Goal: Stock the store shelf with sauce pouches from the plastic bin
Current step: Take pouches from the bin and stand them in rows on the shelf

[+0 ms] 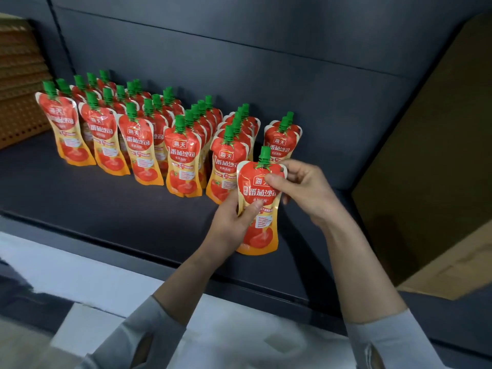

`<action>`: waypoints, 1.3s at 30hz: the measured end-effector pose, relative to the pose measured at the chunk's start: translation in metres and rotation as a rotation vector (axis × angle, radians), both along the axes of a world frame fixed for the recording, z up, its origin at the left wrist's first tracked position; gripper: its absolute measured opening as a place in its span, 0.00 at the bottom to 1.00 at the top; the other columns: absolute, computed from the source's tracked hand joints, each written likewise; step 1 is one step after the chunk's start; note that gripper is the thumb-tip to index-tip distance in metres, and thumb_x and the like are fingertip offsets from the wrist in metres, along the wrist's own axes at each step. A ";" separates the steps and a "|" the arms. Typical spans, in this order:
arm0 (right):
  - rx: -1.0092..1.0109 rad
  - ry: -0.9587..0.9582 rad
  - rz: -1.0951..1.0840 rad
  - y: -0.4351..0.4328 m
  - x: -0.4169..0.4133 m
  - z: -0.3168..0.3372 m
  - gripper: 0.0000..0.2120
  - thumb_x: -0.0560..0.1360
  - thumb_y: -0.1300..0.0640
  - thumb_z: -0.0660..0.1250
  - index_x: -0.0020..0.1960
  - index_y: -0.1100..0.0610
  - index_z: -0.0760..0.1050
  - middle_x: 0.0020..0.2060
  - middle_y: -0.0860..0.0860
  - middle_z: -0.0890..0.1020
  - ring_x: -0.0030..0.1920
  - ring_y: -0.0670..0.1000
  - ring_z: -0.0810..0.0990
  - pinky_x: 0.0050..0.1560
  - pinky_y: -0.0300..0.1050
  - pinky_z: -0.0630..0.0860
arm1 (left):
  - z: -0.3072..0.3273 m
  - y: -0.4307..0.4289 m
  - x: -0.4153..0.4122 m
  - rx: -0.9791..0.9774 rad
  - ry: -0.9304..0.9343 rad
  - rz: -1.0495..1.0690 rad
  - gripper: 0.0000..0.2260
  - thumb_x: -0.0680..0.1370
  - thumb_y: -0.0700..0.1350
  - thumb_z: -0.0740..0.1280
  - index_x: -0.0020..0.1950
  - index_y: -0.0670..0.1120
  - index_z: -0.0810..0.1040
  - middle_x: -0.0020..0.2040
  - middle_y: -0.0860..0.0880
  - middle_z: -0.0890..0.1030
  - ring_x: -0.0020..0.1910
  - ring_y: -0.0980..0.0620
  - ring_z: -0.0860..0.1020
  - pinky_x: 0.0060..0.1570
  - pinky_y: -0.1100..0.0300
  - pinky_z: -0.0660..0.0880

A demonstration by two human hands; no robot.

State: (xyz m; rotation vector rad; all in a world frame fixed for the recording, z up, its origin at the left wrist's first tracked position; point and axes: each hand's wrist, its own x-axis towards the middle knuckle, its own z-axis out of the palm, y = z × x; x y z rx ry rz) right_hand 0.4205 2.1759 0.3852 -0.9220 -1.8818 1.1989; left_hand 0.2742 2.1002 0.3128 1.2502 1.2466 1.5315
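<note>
Nearest, two grey sleeves reach up from six o'clock. The left hand [234, 222] clasps the waist of a red-and-orange tomato sauce pouch with a green spout cap [259, 209], thumb across its front; the right hand [300, 190] pinches its upper right corner. The pouch is upright over the dark grey shelf board [106, 203]. Beyond, toward eleven o'clock, rows of matching standing pouches [149, 137] fill the shelf.

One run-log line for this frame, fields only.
stage: placing | held: sauce pouch, upright | left hand: lower body | right hand: top | target: rightmost row front | shelf: partly stocked
</note>
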 end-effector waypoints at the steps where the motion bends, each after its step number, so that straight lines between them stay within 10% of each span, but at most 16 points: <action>1: 0.002 0.013 -0.011 0.000 0.004 0.000 0.08 0.76 0.59 0.71 0.53 0.62 0.81 0.43 0.50 0.86 0.38 0.44 0.83 0.32 0.36 0.75 | -0.001 0.002 0.004 0.001 0.000 -0.017 0.13 0.77 0.50 0.67 0.62 0.54 0.75 0.56 0.51 0.82 0.56 0.53 0.81 0.55 0.55 0.78; 19: 0.094 0.068 -0.344 0.078 0.008 -0.021 0.03 0.80 0.56 0.67 0.50 0.52 0.80 0.48 0.49 0.86 0.49 0.47 0.85 0.48 0.43 0.81 | -0.047 0.050 0.030 -0.104 0.695 0.047 0.27 0.81 0.44 0.63 0.78 0.46 0.57 0.78 0.48 0.58 0.77 0.51 0.55 0.71 0.64 0.53; 25: 0.128 0.062 -0.347 0.107 -0.011 -0.026 0.06 0.80 0.55 0.66 0.56 0.50 0.79 0.54 0.49 0.85 0.56 0.48 0.83 0.59 0.57 0.81 | -0.051 0.079 0.034 -0.136 0.776 0.108 0.29 0.81 0.45 0.61 0.79 0.44 0.51 0.79 0.45 0.51 0.78 0.48 0.52 0.73 0.59 0.53; 39: 0.248 -0.081 -0.351 0.118 -0.011 -0.026 0.10 0.82 0.53 0.64 0.63 0.50 0.75 0.57 0.47 0.82 0.57 0.46 0.81 0.58 0.52 0.81 | -0.057 0.096 0.035 -0.110 0.846 0.158 0.32 0.80 0.46 0.64 0.78 0.44 0.52 0.79 0.44 0.53 0.77 0.46 0.55 0.74 0.56 0.57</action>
